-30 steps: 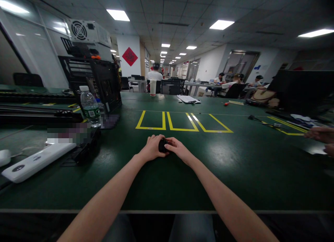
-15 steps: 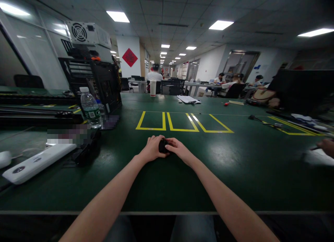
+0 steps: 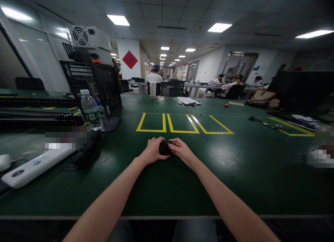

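Just in front of the yellow taped outlines, my left hand is wrapped around a small black rounded object, too dark to name. My right hand pinches a dark part at the object's right side between thumb and fingers. Whether that part is separate from the black object, I cannot tell. Both hands are low over the green table, and the fingers hide much of what they hold.
On the left stand a water bottle, an open black computer case and a white power strip. Farther back are a white cup and a clipboard. A black cable lies right; another person's hand is at the right edge.
My right hand has drawn slightly to the right, and more dark material shows between my hands. My left hand stays nearly in place. The other person's hand at the right has moved.
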Demonstrator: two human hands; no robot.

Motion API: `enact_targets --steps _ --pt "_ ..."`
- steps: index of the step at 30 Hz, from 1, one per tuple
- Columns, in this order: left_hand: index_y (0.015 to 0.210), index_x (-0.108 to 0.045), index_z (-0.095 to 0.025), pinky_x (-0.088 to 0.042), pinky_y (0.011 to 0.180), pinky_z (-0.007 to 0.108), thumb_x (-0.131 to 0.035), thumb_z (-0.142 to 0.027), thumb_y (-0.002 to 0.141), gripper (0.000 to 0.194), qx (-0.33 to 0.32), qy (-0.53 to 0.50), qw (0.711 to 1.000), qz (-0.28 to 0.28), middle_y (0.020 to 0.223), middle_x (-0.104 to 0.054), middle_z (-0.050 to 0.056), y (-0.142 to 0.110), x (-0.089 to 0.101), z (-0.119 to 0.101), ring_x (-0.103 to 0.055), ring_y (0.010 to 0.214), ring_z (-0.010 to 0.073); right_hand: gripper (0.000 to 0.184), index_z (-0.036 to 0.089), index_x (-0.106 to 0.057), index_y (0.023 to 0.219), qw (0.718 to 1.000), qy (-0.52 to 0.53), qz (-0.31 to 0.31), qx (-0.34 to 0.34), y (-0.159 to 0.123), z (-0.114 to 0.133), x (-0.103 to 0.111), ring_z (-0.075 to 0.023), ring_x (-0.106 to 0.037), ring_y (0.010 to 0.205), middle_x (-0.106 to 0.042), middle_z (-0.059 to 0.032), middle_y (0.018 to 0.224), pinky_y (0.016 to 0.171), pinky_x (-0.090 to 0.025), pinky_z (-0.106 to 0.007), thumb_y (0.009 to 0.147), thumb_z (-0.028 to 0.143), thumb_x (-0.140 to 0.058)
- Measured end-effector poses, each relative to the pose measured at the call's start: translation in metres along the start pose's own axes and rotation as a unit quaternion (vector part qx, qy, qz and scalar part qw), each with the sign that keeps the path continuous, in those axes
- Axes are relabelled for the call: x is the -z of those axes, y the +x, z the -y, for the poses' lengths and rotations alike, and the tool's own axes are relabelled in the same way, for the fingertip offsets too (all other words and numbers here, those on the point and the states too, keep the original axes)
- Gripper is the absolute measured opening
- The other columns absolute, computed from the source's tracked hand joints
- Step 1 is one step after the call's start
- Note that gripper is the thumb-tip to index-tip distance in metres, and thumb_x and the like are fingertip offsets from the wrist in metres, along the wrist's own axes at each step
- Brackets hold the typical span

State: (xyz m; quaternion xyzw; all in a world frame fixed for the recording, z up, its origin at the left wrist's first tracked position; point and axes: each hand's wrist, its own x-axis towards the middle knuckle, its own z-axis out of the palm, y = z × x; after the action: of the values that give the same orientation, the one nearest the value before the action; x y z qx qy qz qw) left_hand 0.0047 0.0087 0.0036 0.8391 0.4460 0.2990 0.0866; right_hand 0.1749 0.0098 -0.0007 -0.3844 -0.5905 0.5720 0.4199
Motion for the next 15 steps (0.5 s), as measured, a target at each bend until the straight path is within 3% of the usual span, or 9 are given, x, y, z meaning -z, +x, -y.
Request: enact_targets --steps 8,15 --pt "0.103 -0.042 -0.022 -0.034 0.072 0.034 -0.065 -0.043 0.057 0.056 -0.002 -0.012 1.000 0.013 0.097 -0.051 0.004 -0.001 0.002 0.000 -0.045 0.085 0.0227 0.037 0.019 -0.051 0.094 0.997 -0.074 -0.003 0.017 0.001 0.004 -0.009 -0.0175 -0.052 0.092 -0.056 -0.0033 0.095 0.082 -0.040 -0.036 0.061 0.031 -0.064" --pt "0.103 -0.041 -0.021 -0.032 0.073 0.034 -0.065 -0.041 0.056 0.056 -0.011 0.012 1.000 -0.002 0.094 -0.051 0.004 -0.001 -0.001 -0.001 -0.044 0.084 0.0222 0.032 0.016 -0.053 0.087 0.998 -0.059 0.003 0.023 0.002 0.004 -0.015 -0.0171 -0.055 0.086 -0.058 -0.0025 0.088 0.076 -0.043 -0.033 0.060 0.030 -0.064"
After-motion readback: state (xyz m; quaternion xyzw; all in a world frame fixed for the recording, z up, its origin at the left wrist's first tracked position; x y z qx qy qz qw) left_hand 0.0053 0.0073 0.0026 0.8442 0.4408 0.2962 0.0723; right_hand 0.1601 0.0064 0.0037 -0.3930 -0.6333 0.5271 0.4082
